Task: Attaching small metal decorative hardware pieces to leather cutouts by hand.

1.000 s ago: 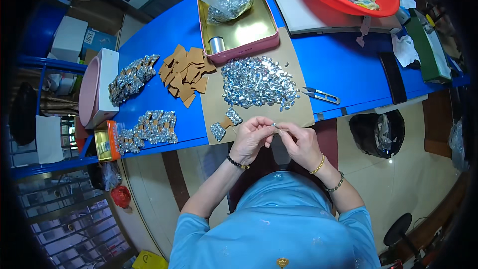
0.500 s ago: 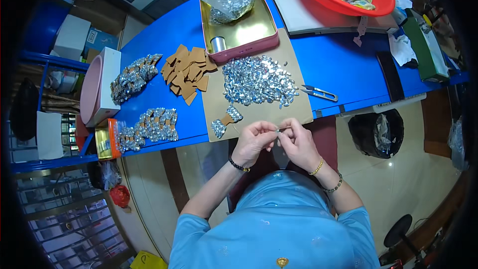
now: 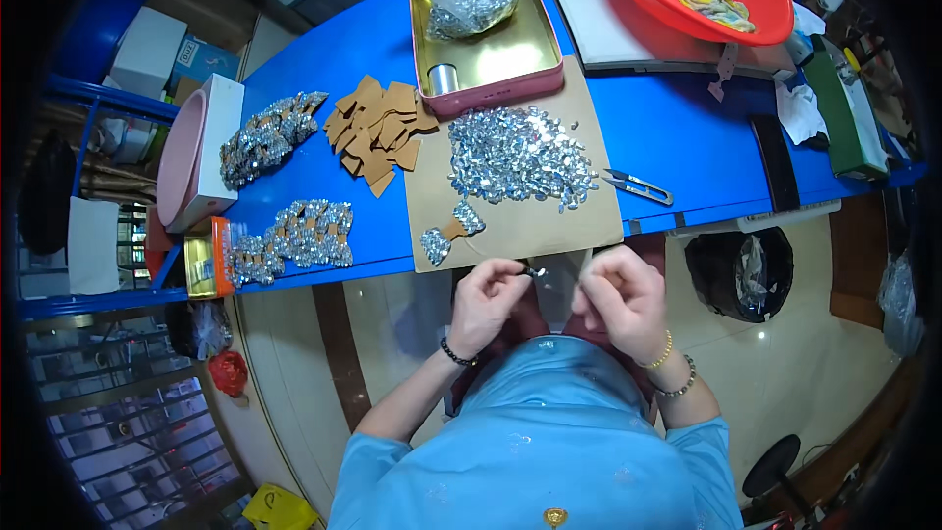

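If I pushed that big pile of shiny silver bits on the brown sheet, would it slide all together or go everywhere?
The silver pile looks like many small loose pieces, so it would probably scatter rather than slide as one. Some already lie apart at its edges. The pieces look thin and light, so a gentle push would likely move them. The cardboard sheet looks flat and rimless, so some might slip off.

The person is wearing a light blue short-sleeved shirt (image 3: 549, 451), a dark beaded bracelet (image 3: 455, 354), and gold and beaded bracelets (image 3: 667, 373).
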The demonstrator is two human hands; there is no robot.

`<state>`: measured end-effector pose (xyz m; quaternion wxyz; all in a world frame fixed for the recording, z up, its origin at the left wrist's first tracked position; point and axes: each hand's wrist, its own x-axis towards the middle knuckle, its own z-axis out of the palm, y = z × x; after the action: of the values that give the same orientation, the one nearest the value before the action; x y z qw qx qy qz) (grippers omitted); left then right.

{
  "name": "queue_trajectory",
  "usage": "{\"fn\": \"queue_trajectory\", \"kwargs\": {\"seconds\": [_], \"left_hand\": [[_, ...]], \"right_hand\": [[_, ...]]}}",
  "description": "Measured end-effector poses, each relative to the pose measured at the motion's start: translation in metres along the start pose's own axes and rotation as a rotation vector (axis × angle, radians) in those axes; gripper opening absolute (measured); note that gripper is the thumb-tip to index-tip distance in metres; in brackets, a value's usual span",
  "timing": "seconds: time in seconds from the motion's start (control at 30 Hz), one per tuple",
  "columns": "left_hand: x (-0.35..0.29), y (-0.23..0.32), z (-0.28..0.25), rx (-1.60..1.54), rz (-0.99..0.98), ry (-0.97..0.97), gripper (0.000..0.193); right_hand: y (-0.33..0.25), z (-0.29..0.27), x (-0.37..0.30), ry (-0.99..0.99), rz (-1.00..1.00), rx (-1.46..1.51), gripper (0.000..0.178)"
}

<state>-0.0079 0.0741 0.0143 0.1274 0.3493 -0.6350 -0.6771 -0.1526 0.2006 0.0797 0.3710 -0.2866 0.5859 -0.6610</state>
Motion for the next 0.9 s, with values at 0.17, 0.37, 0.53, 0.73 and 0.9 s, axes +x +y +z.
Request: {"fn": "queue_trajectory", "kwargs": {"seconds": [0.17,0.37,0.53,0.73,0.9], "left_hand": [[-0.003,-0.026,-0.025,-0.249,-0.238,0.151,0.034],[0.008,-0.038,-0.021,-0.677,-0.43,0.194,0.05],[0.018,-0.046,-0.023,-0.8,-0.424,0.211,0.042],[0.008,-0.054,-0.018,-0.652,-0.283,0.241,0.019],[-0.01,-0.031,0.0,-0.537,-0.182,0.195,0.018]], "right_hand": [[-0.028,-0.017,-0.017,-0.266,-0.087,0.188,0.008],[-0.04,-0.013,-0.017,-0.651,-0.266,0.312,0.006],[-0.043,-0.016,-0.021,-0.865,-0.255,0.491,0.004],[-0.038,-0.025,-0.019,-0.828,-0.223,0.318,0.002],[0.014,0.004,0.001,-0.261,-0.244,-0.514,0.003]]}}
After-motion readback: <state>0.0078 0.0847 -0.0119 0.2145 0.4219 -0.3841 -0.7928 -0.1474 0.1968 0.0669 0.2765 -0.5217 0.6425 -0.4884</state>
